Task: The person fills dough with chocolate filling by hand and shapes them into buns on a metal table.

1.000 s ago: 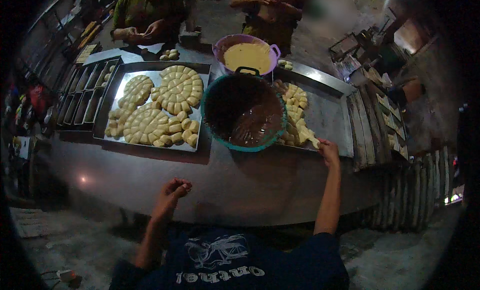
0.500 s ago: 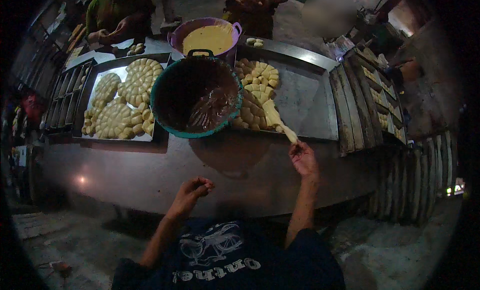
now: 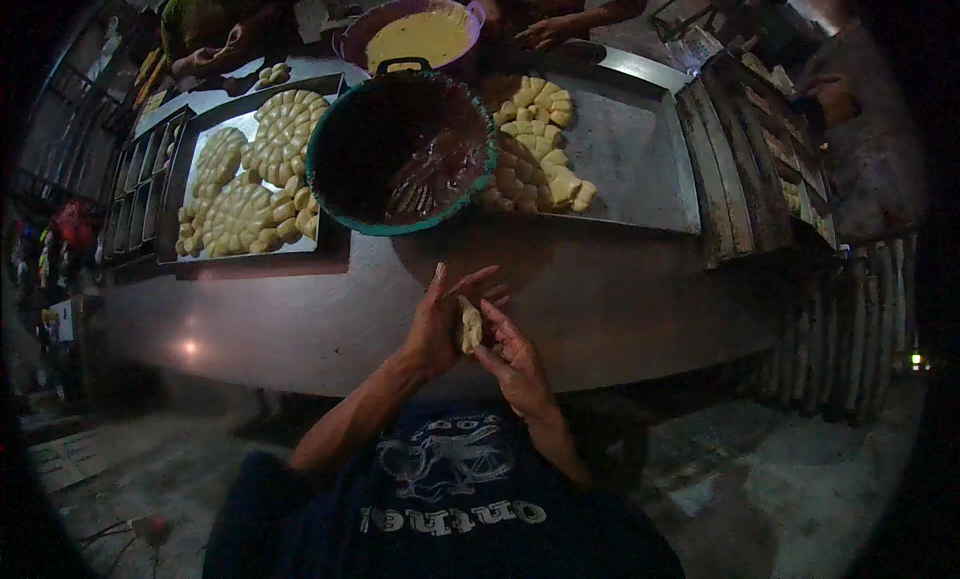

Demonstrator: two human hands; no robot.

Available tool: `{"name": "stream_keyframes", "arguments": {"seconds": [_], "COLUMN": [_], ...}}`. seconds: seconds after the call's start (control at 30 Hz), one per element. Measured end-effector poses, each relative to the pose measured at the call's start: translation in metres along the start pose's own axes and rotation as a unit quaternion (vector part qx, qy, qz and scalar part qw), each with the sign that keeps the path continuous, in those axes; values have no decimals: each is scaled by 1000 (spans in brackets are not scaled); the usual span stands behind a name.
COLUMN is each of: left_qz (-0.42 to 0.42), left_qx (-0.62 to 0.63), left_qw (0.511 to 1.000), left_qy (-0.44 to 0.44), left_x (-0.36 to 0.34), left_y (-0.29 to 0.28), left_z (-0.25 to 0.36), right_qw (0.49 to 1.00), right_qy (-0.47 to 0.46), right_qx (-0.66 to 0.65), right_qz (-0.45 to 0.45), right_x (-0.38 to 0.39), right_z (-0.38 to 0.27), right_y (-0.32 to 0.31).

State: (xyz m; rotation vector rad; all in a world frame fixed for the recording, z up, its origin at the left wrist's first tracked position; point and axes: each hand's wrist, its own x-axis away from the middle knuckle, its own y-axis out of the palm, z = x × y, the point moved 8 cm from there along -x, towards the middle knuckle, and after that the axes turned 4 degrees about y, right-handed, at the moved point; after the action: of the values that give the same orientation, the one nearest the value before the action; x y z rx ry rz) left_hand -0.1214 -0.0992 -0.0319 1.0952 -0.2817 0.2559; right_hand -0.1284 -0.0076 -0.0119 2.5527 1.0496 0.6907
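Observation:
Over the near part of the metal table, a small lump of pale dough [image 3: 469, 325] is between my two hands. My left hand [image 3: 432, 329] is open with its fingers stretched out, and the lump lies against its palm. From the other side, the thumb and fingers of my right hand [image 3: 515, 361] close on it. Beyond my hands is a dark tub with a green rim [image 3: 402, 229], wet and brown inside. To its right, a metal tray [image 3: 635, 149] bears more pale dough pieces, partly hidden behind the tub.
At the left, another tray [image 3: 312, 241] holds scored dough rounds and small balls. A purple basin [image 3: 345, 47] with yellow contents stands behind the tub. Long, narrow metal pans [image 3: 735, 194] are stacked at the right. Co-workers' hands [image 3: 552, 31] show across the table [image 3: 270, 319].
My right hand has pulled away from the dough strip on the right tray and come to my left hand with a piece. My left hand has moved forward and opened its fingers.

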Motion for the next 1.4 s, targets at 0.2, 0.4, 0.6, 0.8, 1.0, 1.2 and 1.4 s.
{"name": "stream_keyframes", "arguments": {"seconds": [0.2, 0.4, 0.6, 0.8, 1.0, 1.2, 1.4], "left_qz": [-45, 65, 60, 88, -16, -105, 55], "left_qx": [3, -251, -707, -715, -630, -375, -420], "left_qw": [999, 955, 529, 483, 582, 855, 892], "left_qy": [-9, 144, 466, 498, 514, 341, 157], "left_x": [36, 63, 133, 122, 115, 88, 102], "left_y": [-5, -76, 41, 38, 24, -3, -82], "left_z": [25, 56, 119, 114, 133, 131, 122], "right_qw": [976, 934, 920, 846, 854, 988, 796], "right_qy": [27, -70, -121, -282, -293, -17, -149], "right_qx": [207, 337, 373, 441, 398, 88, 537], "right_qz": [70, 101, 19, -102, -163, -129, -235], "right_x": [-2, -15, -19, -16, -35, -63, -191], "right_z": [-1, -11, 7, -8, 4, 33, -137], "right_y": [30, 57, 81, 120, 108, 59, 113]}}
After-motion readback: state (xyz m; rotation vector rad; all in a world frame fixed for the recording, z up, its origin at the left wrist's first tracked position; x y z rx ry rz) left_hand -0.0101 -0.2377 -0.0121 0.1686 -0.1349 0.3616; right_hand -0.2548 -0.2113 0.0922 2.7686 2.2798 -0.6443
